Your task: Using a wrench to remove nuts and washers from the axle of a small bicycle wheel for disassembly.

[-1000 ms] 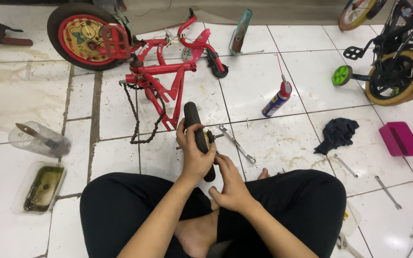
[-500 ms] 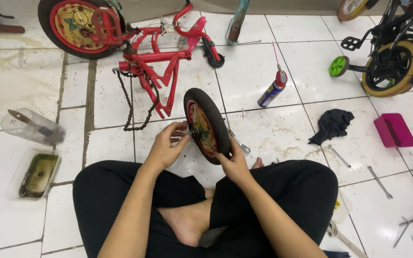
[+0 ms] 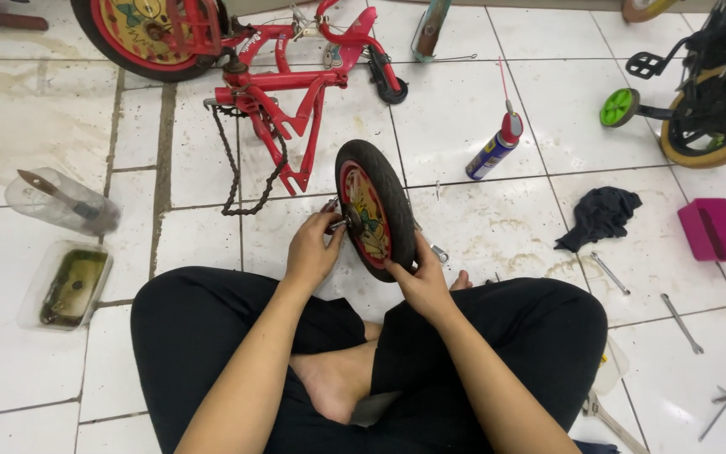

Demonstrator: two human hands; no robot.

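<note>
White tiled floor (image 3: 497, 109), stained, grout dark. Person seated cross-legged; small wheel (image 3: 374, 208) stands upright just ahead of the knees, black tyre, red-and-yellow disc. Left hand (image 3: 313, 250) pinches its axle; right hand (image 3: 420, 282) grips the tyre's near edge. Beyond the wheel: loose chain (image 3: 230, 172), red bicycle frame (image 3: 291, 92); right of it, spray can (image 3: 494, 150), black rag (image 3: 600, 215).
</note>
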